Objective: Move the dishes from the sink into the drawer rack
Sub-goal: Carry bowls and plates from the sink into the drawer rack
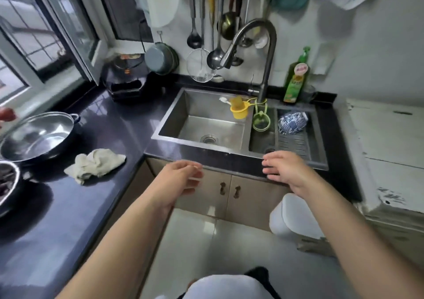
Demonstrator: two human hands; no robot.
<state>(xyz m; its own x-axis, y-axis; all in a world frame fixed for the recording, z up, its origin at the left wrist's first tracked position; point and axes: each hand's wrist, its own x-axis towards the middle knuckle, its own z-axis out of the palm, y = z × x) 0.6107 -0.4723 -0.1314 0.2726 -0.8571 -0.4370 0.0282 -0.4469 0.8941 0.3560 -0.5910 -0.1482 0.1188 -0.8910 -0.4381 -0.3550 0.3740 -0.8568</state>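
Left hand (pixel 183 179): grip loosely curled, empty, facing cabinet.
Right hand (pixel 286 170): grip spread, empty, nearest bowl (pixel 291 123) in sink (pixel 169 115).

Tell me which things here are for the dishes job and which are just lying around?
For the job: blue-patterned dishes on the draining tray, the sink, both empty hands, left and right.

Just lying about: cloth, steel pan, soap bottle, yellow cup.

Bowl (pixel 291 123) in sink (pixel 169 112) right basin, faucet (pixel 263 53) behind, cloth (pixel 95 164) left
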